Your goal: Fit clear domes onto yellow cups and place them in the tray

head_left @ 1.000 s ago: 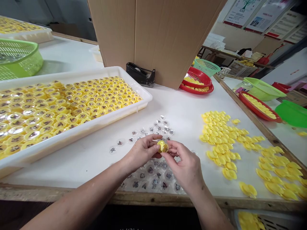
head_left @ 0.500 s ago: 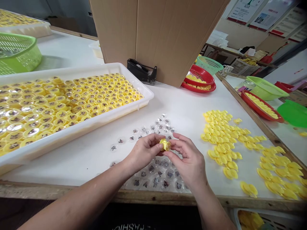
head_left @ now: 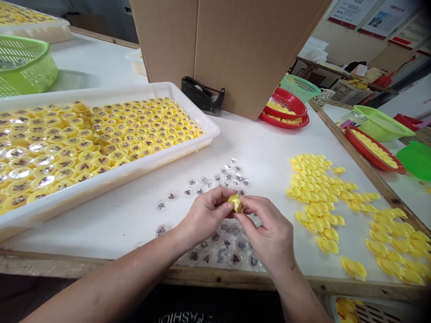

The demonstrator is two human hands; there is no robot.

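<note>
Between the fingertips of both hands is a small yellow plastic piece (head_left: 236,203), spool-like, with a round clear face tilted toward me. My left hand (head_left: 209,210) pinches it from the left with thumb and fingers. From the other side, my right hand (head_left: 266,224) grips its rim between thumb and fingertips. Below and around the hands lie many clear round discs (head_left: 221,255) with small printed pictures, partly hidden by my hands. Loose yellow plastic pieces (head_left: 313,184) are spread over the table to the right.
A white tray (head_left: 212,130) of yellow pieces with printed faces fills the left. Behind stand a black tape dispenser (head_left: 204,96) and a tall cardboard box (head_left: 229,49). Red plates (head_left: 289,123) and a green basket (head_left: 28,67) flank them. A wooden edge (head_left: 218,277) runs along the front.
My right fingers have closed in on the yellow piece, whose round face has turned more downward. The whole view has shifted slightly.
</note>
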